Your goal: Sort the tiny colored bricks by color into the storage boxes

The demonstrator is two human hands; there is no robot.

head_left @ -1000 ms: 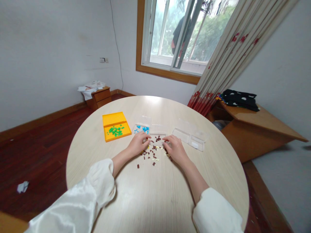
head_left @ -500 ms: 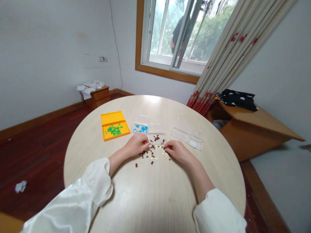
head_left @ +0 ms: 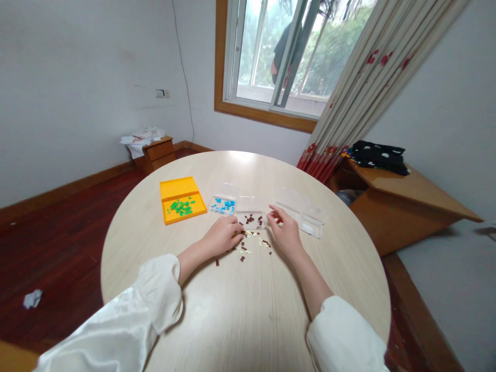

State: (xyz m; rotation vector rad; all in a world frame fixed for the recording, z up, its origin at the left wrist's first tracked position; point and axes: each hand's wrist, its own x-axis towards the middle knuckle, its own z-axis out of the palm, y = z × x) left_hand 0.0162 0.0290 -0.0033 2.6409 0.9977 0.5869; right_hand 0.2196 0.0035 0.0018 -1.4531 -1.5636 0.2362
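Observation:
My left hand (head_left: 223,235) rests low over a loose pile of small brown bricks (head_left: 242,259) and cream bricks (head_left: 248,252) on the table. Its fingers are drawn together at the pile; whatever they hold is too small to make out. My right hand (head_left: 285,231) hovers at the right end of a clear plastic box (head_left: 264,222), thumb and index finger apart, with nothing visible between them. Several brown bricks (head_left: 250,219) lie inside that box. Part of the pile is hidden under my left hand.
A yellow case (head_left: 179,187) with green bricks (head_left: 181,207) lies open at the left of the round table (head_left: 248,320). Beside it is a clear box (head_left: 211,206) of blue bricks (head_left: 228,206). Further clear boxes (head_left: 311,229) lie at the right.
My right hand has lifted from the pile and moved up to the box's right end, its fingers parting. My left hand has shifted slightly down and to the right over the bricks.

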